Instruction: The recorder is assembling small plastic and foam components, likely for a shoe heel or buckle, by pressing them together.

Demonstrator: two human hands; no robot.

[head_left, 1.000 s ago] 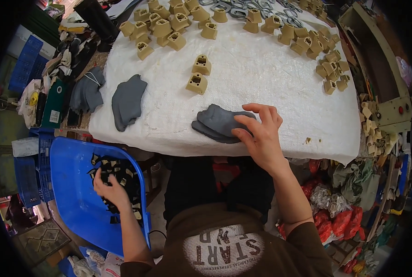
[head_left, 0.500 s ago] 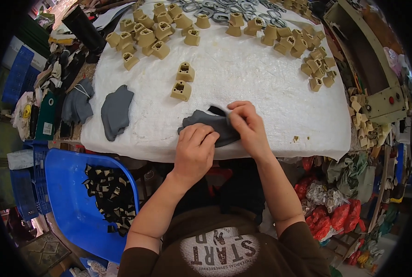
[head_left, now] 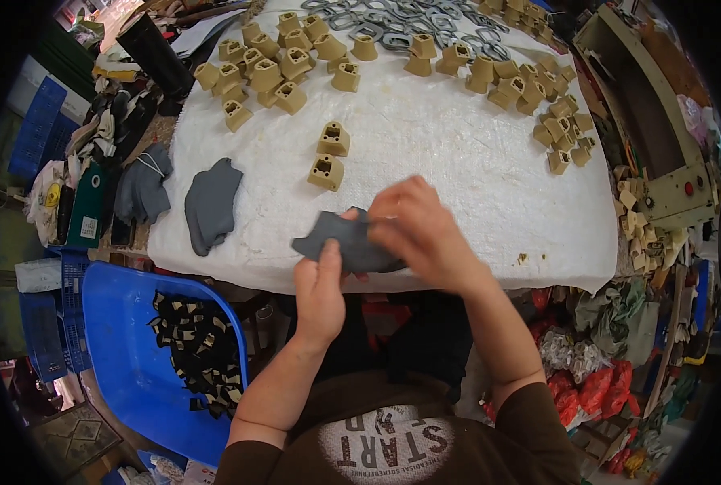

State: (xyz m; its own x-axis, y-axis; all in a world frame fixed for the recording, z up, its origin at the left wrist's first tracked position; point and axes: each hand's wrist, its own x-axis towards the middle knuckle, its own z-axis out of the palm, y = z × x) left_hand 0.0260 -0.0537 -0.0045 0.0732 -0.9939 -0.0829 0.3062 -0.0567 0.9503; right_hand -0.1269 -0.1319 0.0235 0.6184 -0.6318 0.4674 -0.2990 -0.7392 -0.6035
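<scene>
L hand has the grey piece pinched, thumb flat on top, fingers underneath w/ tips peeking past its edges; prob. to keep the floppy stuff flat & steady. R hand is curled over the piece's right end, fingers bunched but blurred, so can't tell if it's actually gripping. Piece sits btwn both hands, over the near edge of the table, right in front of the body, likely so both hands reach it w/o stretching.

Just beyond: two tan blocks, one behind the other, apart from the rest, maybe to be handy. To the L, a stack of grey pieces on the white sheet, which prob. protects the tabletop. Farther L, a tied bundle, string presumably there to stop it spreading.

Blue tub at lower L, below table height, w/ black-and-tan bits inside; handy for the L arm, I'd guess. Far side: more tan blocks in clusters L & R, grey rings btwn/behind them, seemingly grouped by kind.
</scene>
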